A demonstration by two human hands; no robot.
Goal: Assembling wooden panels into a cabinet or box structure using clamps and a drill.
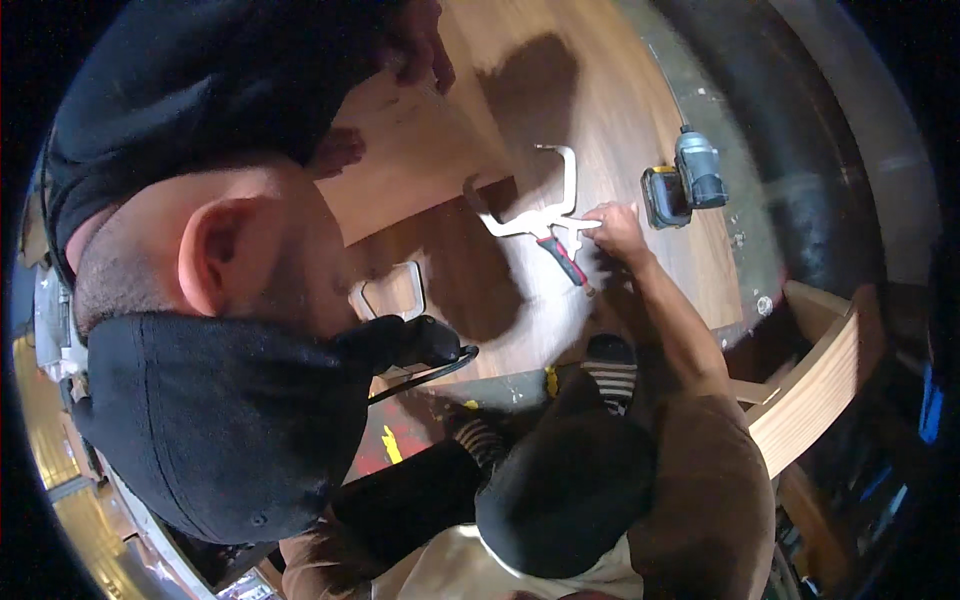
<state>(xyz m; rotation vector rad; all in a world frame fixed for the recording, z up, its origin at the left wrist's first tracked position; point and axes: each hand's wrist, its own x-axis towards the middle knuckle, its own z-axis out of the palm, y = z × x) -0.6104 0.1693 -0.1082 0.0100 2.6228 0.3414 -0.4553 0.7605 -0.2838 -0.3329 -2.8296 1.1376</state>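
Observation:
My right hand (618,232) reaches forward from a brown sleeve, fingers closed around the metal lever of a locking C-clamp (545,218). The clamp has wide pale jaws facing away from me and a black-and-red grip. Its jaws sit close to the edge of a light wooden board (420,150); I cannot tell if they touch it. A second clamp (415,285) shows in part, partly covered by a co-worker's head and black cap (230,420). The co-worker's hand (340,150) rests at the board. My left hand is out of sight.
A cordless driver (700,165) with a long bit stands at the right on the wood-look panel (620,90). Nearer me, at the right, is a wooden frame (815,390). Striped footwear (610,375) and a dark rounded shape (565,480) fill the near middle.

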